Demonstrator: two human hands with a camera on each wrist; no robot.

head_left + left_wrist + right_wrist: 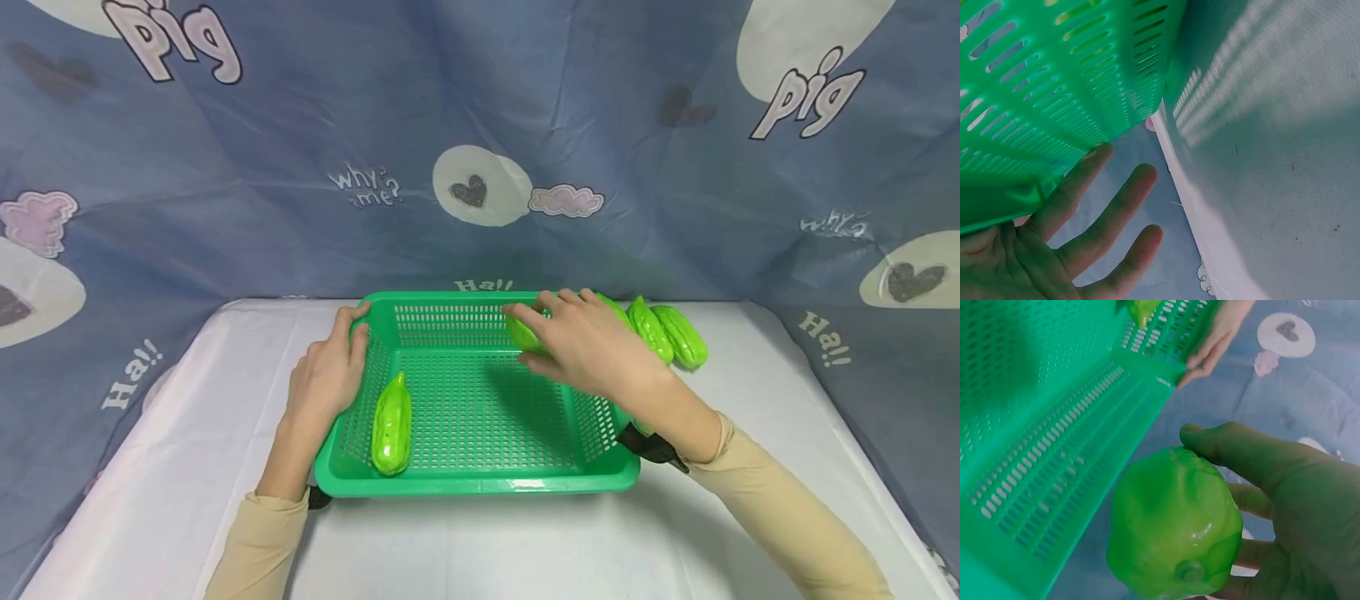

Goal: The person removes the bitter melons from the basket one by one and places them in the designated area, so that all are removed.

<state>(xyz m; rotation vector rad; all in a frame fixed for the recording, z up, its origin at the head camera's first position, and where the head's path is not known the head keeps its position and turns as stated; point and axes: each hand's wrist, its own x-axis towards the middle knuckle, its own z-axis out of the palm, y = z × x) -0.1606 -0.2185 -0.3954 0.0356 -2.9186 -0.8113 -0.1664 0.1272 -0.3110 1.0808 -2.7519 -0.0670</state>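
My right hand (588,346) grips a bright green bitter melon (1175,528) above the right back part of a green perforated basket (480,484). Much of that melon is hidden by the hand in the head view; its rounded end faces the right wrist camera. Another bitter melon (392,427) lies lengthwise inside, by the basket's left wall. At the left rim, my left hand (326,375) holds the basket, its thumb at the rim and its fingers (1100,234) along the outside of the slotted wall.
Several more bitter melons (680,337) lie side by side on the white tabletop (480,550), right of the basket and partly behind my right hand. A blue printed cloth (480,242) hangs behind and along the sides of the table.
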